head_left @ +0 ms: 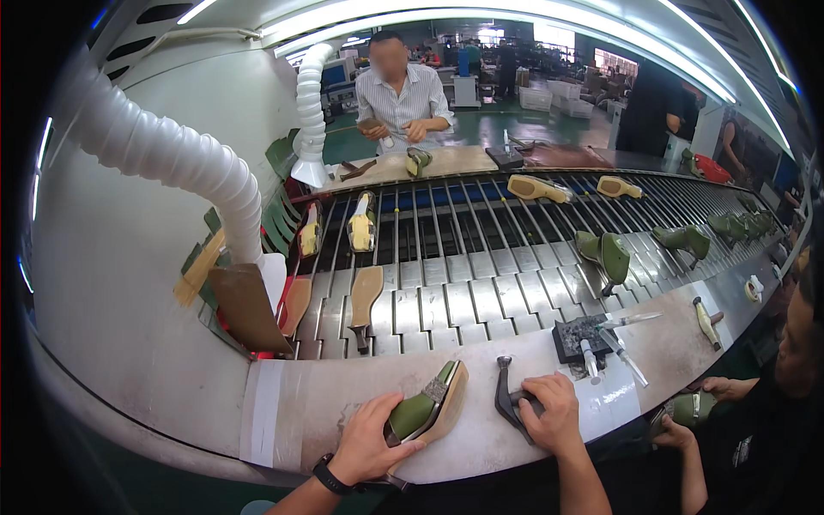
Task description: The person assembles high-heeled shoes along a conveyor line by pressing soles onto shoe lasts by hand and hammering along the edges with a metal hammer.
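My left hand (367, 439) grips a green shoe with a tan sole (429, 403), holding it tilted on the pale work ledge (292, 403). A black band sits on that wrist. My right hand (554, 412) is closed around the handle of a dark metal hammer-like tool (506, 396) whose head rests on the ledge, just right of the shoe. The two hands are a short gap apart.
A slatted metal conveyor (481, 300) carries tan soles (365, 296) and green shoes (605, 256). A black block with pens and brushes (588, 339) lies right of my right hand. A co-worker's hands hold a green shoe (691, 410) at right; another person (399, 90) works opposite. A white ribbed duct (172, 154) hangs left.
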Tool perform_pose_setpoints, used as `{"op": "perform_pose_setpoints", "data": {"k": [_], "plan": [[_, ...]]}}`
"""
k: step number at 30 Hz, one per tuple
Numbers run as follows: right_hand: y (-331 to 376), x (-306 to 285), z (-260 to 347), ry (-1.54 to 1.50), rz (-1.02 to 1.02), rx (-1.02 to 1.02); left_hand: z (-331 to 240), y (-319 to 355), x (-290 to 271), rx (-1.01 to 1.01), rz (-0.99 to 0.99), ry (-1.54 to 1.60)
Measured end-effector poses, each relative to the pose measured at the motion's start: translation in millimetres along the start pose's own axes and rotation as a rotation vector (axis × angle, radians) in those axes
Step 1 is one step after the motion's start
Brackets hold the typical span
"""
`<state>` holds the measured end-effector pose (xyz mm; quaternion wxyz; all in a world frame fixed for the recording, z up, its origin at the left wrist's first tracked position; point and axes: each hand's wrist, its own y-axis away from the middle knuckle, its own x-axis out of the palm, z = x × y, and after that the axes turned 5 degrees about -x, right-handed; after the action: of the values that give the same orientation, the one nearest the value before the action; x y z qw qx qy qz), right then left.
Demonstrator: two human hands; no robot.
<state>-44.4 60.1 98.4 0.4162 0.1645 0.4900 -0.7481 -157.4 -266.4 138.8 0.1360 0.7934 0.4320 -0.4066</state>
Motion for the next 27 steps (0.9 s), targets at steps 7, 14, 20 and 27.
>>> {"op": "perform_pose_setpoints", "data": {"k": [7,14,20,27], "plan": [[0.2,-0.4,1.8,-0.002,0.007,-0.013,2.3,1.9,-0.8,0.013,-0.014,-0.011],[1.6,2.3,1.3,-0.008,-0.014,-0.025,6.7,3.0,-0.8,0.042,-0.03,0.007],[0.8,4.5,1.4,-0.012,-0.003,-0.041,10.6,3.6,-1.5,0.056,-0.025,-0.004],[-0.5,-1.8,17.6,0.01,0.106,-0.056,8.1,-17.4,-14.5,0.193,0.099,-0.157]]}}
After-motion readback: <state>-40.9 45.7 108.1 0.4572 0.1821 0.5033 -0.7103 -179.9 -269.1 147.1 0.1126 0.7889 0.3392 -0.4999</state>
